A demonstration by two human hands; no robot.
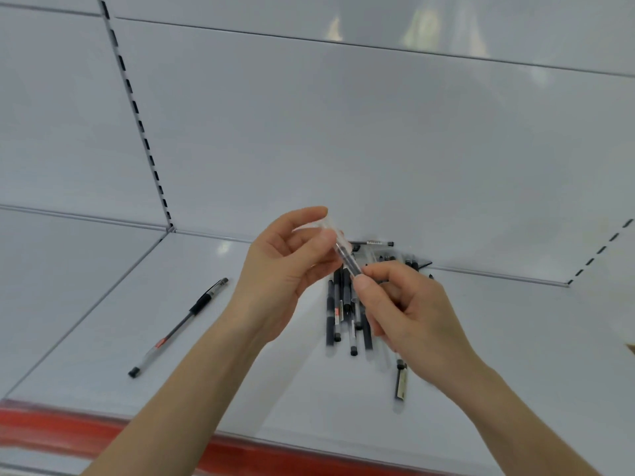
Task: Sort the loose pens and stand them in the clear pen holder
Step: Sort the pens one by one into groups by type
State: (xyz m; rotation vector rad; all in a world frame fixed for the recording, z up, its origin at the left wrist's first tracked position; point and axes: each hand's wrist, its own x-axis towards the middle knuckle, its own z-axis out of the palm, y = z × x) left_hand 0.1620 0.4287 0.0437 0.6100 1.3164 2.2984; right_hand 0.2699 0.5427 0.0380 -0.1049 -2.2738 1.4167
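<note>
Diagonal pen [347,258], top end up-left

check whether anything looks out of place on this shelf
One stray pen lies alone at the left of the shelf, apart from the pile, a loose heap with pens crossing at angles. The left hand and right hand grip a held pen above it. No pen holder is in view.

Bright, cool, even light; soft glare on the back panel [415,32] at top right and on the shelf [223,249]; shadows faint under the pens [331,324], which smear with motion blur; red edge [51,424] at bottom soft; lines bow toward the frame's edges.
</note>
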